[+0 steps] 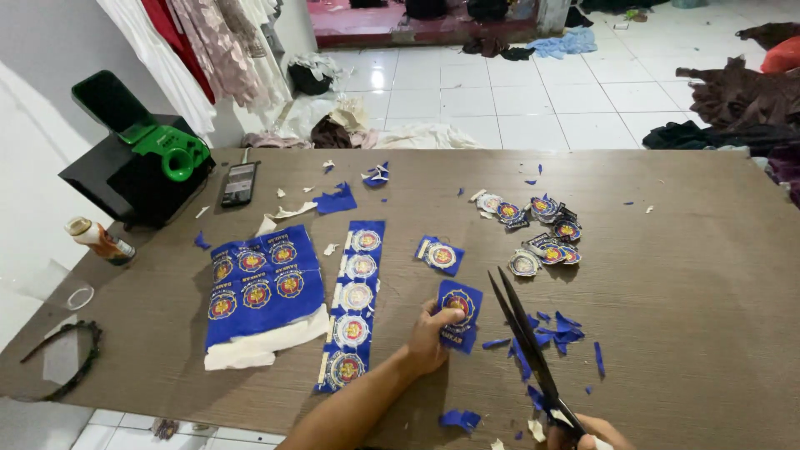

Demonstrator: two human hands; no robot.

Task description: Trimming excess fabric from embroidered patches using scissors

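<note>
Now L hand (429, 337) pinches blue badge patch (459, 313); R hand (587, 432) grips open scissors (525, 342).

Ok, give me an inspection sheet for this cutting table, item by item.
Surface: brown wood-grain table, littered with blue scraps.
Job's things: blue badge patch, black scissors, printed sheet, strip of badges, pile of cut badges.
Clutter: phone, small bottle, black box with green holder.
Grippers: left hand holds the patch; right hand holds open scissors.
Cables: nothing seen.
Surroundings: white tiled floor, strewn clothes.
</note>
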